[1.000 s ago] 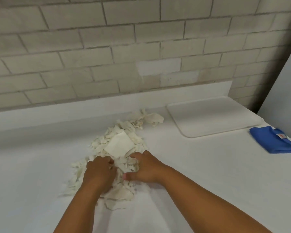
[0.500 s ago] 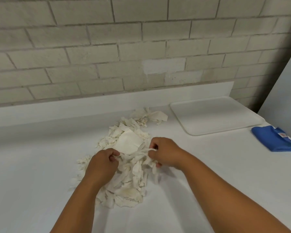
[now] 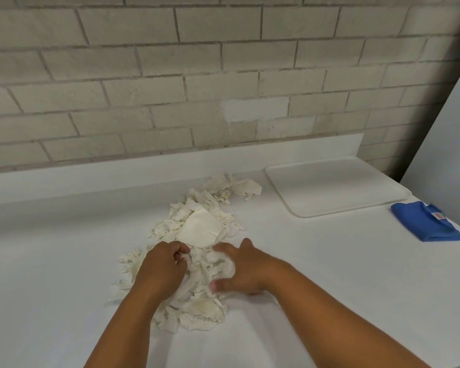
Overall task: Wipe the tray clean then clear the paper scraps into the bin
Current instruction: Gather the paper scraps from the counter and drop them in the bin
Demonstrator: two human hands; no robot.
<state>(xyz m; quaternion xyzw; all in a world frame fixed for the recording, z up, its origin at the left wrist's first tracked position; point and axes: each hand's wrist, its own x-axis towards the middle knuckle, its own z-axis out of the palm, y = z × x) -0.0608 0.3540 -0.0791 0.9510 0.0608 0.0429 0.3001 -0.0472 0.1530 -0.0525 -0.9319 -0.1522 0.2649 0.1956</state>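
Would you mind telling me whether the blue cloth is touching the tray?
Apart. The head view shows a strip of bare white counter between the blue cloth and the near right corner of the tray.

Wall: we see a pale brick wall (image 3: pixel 170 75) behind, with one whiter painted patch (image 3: pixel 255 110).
Surface: we see a white surface (image 3: pixel 51 261) with a raised back lip.
Panel: we see a plain pale panel (image 3: pixel 452 134) at far right.
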